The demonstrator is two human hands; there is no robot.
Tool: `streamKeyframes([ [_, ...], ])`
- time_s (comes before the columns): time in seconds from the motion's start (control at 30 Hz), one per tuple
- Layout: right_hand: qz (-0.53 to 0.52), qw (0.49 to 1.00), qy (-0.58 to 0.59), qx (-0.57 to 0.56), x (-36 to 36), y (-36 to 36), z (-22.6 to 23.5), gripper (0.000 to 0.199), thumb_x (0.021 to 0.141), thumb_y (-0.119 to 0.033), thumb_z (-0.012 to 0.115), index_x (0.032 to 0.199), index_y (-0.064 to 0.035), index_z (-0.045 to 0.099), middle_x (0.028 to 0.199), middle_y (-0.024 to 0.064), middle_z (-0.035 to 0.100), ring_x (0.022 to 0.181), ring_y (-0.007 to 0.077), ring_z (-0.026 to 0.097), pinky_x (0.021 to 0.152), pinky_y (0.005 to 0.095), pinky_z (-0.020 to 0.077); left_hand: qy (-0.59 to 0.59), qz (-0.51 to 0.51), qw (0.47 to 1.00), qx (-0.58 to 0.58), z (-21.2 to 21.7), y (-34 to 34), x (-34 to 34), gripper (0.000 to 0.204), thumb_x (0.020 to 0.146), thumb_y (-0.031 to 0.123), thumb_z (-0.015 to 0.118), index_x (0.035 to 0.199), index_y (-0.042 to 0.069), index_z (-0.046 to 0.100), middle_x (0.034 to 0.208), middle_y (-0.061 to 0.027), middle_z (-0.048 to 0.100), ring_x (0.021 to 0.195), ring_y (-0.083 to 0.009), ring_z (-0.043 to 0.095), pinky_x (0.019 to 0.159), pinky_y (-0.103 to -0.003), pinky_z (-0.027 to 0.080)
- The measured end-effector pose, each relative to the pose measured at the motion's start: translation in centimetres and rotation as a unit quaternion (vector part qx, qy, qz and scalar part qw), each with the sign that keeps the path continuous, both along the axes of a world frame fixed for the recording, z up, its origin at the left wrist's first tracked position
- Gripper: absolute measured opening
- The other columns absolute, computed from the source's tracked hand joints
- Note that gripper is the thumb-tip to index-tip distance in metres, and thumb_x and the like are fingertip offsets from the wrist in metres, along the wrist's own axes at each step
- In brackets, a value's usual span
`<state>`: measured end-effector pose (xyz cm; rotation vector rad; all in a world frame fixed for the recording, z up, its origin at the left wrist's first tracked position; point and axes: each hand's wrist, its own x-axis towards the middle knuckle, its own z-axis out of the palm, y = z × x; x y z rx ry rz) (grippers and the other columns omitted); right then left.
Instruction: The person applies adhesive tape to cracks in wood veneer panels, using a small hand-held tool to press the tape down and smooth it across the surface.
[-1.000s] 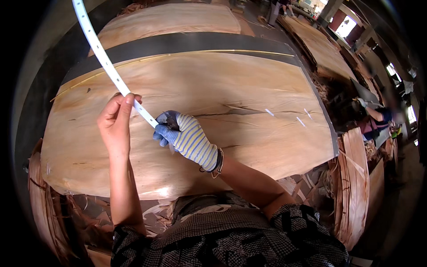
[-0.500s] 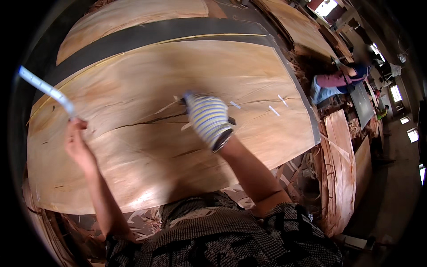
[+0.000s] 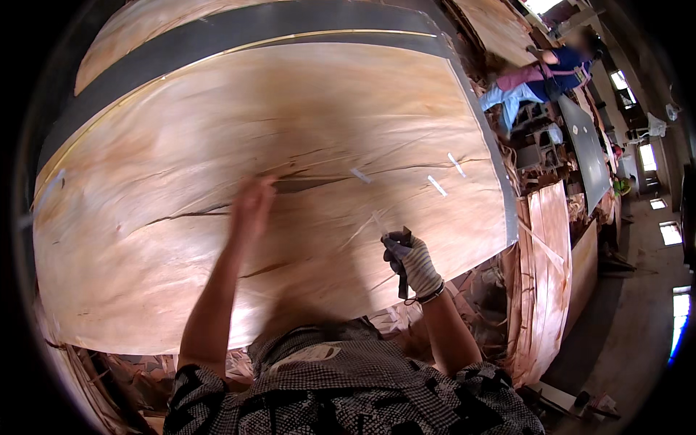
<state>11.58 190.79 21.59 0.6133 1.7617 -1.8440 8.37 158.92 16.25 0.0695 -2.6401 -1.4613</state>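
Note:
A large sheet of pale wood veneer (image 3: pixel 174 283) lies in front of me, with a long dark split (image 3: pixel 301 185) across its middle. Over this split is my bare left hand (image 3: pixel 254 206), smeared by motion, so its fingers do not show clearly. My right hand (image 3: pixel 415 267), in a striped glove with dark fingertips, is closed around a dark-handled knife (image 3: pixel 403 286) above the sheet's near right part. A thin pale sliver (image 3: pixel 378 221) shows at the glove's fingertips. Short white tape strips (image 3: pixel 437 185) cross the cracks on the right.
A yellow measuring strip (image 3: pixel 290 36) runs along the far edge over a dark board (image 3: pixel 239 29). A bluish-white strip (image 3: pixel 52 187) shows at the sheet's left edge. Stacked veneer (image 3: pixel 540 268) stands at the right. Beyond it is another person (image 3: pixel 544 76); scraps lie beneath the sheet.
My left hand has moved right from the sheet's left side to the split, without the white strip it held up. My right hand has drawn back from the split toward the near right.

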Motion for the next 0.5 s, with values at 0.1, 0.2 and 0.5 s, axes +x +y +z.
streamKeyframes([
  [0.1, -0.03, 0.999, 0.041, 0.007, -2.4, 2.3, -0.4, 0.018, 0.08, -0.021, 0.065, 0.089, -0.0063, 0.06, 0.059, 0.0022, 0.055, 0.04, 0.0049, 0.041, 0.036, 0.018, 0.0293, 0.086, -0.094, 0.99, -0.067, -1.6, 8.9, -4.3, 0.036, 0.083, 0.017, 0.059, 0.116, 0.004, 0.052, 0.114, -0.0124, 0.055, 0.106, -0.0276, 0.052, 0.091, -0.036, 0.04],
  [0.2, -0.059, 0.995, 0.068, 0.041, -5.3, 5.3, -0.8, 0.015, 0.082, -0.02, 0.063, 0.089, -0.007, 0.061, 0.058, 0.0018, 0.055, 0.039, 0.0042, 0.04, 0.036, 0.0173, 0.0284, 0.105, -0.139, 0.974, -0.146, -3.1, 15.8, -9.3, 0.047, 0.081, 0.022, 0.06, 0.122, 0.003, 0.046, 0.122, -0.0136, 0.05, 0.114, -0.0297, 0.046, 0.096, -0.041, 0.035],
  [0.5, -0.06, 0.989, 0.103, 0.086, -14.9, 8.0, -2.9, 0.014, 0.081, -0.017, 0.063, 0.088, -0.0065, 0.06, 0.057, 0.0016, 0.056, 0.038, 0.0047, 0.04, 0.035, 0.0186, 0.0287, 0.13, -0.174, 0.937, -0.274, -9.5, 23.4, -14.5, 0.059, 0.08, 0.03, 0.057, 0.13, 0.005, 0.038, 0.139, -0.0088, 0.032, 0.129, -0.0239, 0.028, 0.106, -0.042, 0.023],
])
